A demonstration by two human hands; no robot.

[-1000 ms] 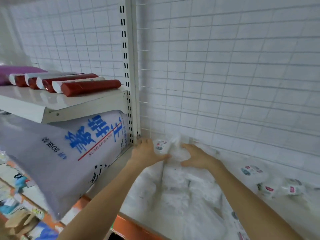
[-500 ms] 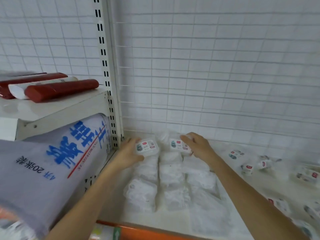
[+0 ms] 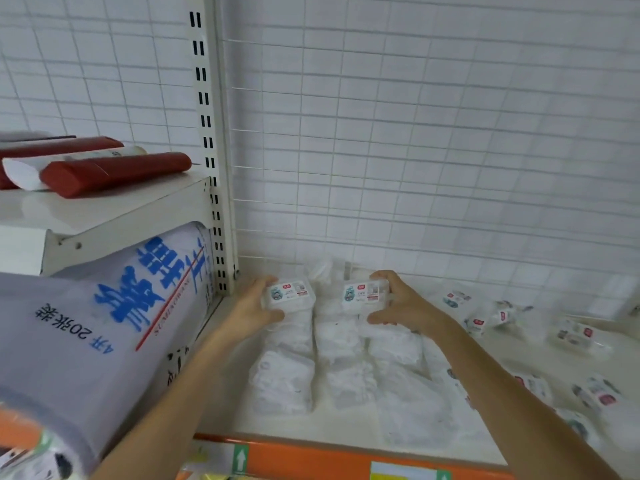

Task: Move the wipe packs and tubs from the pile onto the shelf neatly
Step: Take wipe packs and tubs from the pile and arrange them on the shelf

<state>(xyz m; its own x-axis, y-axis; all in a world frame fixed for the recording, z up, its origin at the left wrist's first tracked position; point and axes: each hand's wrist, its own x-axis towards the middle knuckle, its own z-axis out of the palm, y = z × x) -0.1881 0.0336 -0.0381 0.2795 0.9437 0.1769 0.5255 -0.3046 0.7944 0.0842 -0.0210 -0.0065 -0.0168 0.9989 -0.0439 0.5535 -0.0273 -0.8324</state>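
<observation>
Hands at the back of the shelf (image 3: 221,424), each closed on one small labelled tub. Left hand (image 3: 251,308) grips the left tub (image 3: 289,294) atop the left row of wipe packs (image 3: 282,382); right hand (image 3: 403,306) grips the right tub (image 3: 363,294) over the right-hand rows. Loose pile (image 3: 571,337) lies scattered well off to our right. To do this well, we judge: set both tubs square to the wire back (image 3: 415,150), labels up, edges in line with the packs below, then let go only once they sit flat. Against half a second ago, the tubs sit further apart and more level, the right one turned label-up; packs below look unchanged.
</observation>
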